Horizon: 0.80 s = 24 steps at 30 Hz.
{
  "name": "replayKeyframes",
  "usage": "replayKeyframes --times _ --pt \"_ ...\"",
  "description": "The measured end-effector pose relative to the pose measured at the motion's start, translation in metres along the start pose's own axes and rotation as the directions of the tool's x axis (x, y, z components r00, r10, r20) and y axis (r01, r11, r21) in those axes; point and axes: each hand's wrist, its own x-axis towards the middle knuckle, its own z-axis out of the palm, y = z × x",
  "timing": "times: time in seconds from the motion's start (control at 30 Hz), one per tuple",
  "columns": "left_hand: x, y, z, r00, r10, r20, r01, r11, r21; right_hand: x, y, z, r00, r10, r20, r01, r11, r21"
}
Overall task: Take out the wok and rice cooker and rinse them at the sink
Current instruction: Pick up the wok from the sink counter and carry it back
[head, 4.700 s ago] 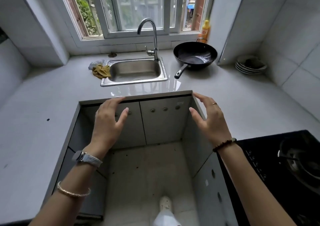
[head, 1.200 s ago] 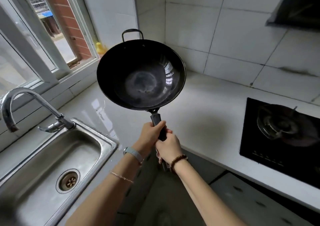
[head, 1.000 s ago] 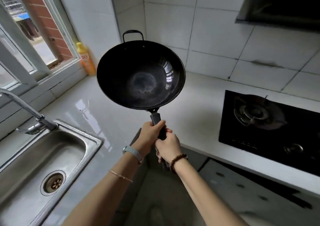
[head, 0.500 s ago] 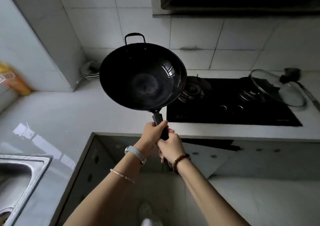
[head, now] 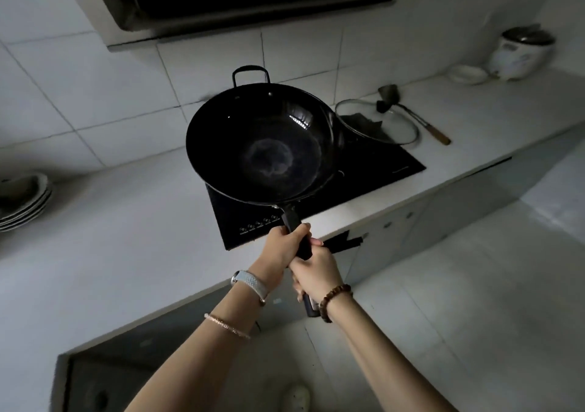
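Above the hob [head: 386, 165], the wok [head: 264, 146] is held clear of the counter [head: 126, 221], tilted so its dark bowl is turned toward the camera, and its long handle [head: 292, 221] is gripped by both hands: the left hand [head: 280, 248] is wrapped round it nearer the bowl, the right hand [head: 316, 272] closed round it just behind, the two touching. At the counter's far right end the rice cooker [head: 519, 54] is seen standing, well apart from the wok, with a glass lid [head: 380, 123] laid between them.

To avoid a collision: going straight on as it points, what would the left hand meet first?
Probably the white tiled wall behind the black glass cooktop, struck by the round black metal wok the left hand grips; depth unclear.
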Motion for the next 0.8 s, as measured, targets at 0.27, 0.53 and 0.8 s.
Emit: replayKeyframes --times 0.27,0.53,0.8 --pt "0.038 0.019 0.042 0.972 0.0 0.233 -0.025 0.995 0.101 0.021 -0.003 -0.026 0.977 0.095 -0.188 -0.056 0.978 0.203" --pt "0.043 0.036 0.118 0.907 -0.025 0.42 -0.062 0.979 0.192 0.025 0.0 -0.089 0.913 0.133 -0.387 -0.032 0.966 0.257" --pt "0.033 0.042 0.216 0.833 -0.064 0.55 -0.08 0.969 0.234 0.025 0.026 -0.174 0.857 0.158 -0.49 -0.009 0.956 0.293"
